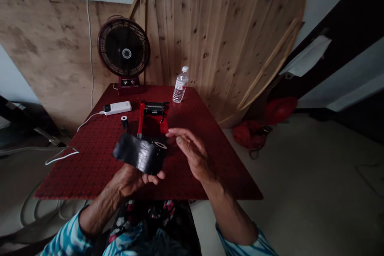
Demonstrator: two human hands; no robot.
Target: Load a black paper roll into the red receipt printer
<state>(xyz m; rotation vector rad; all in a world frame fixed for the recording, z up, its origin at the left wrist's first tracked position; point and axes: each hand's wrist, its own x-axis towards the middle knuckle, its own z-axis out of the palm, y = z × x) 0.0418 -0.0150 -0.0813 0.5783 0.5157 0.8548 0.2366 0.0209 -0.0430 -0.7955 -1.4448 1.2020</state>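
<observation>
A glossy black strip (139, 153), apparently unrolled from a roll with a pale ring (160, 145) at its right end, lies over my left hand (135, 179). My left fingers curl beneath it, partly hidden. Just right of the strip is my right hand (193, 154), fingers extended and apart, holding nothing that I can see. Behind the strip stands a red frame device (141, 118) with a black roller part (154, 108) across its far end. A small black roll (124, 121) with a white top stands left of the frame.
The red patterned table (90, 168) bears a white power bank (117, 108) with a cable, a dark red fan (123, 50) and a water bottle (180, 85). A round wooden board (222, 40) leans behind. Red bags (252, 134) lie on the floor at right.
</observation>
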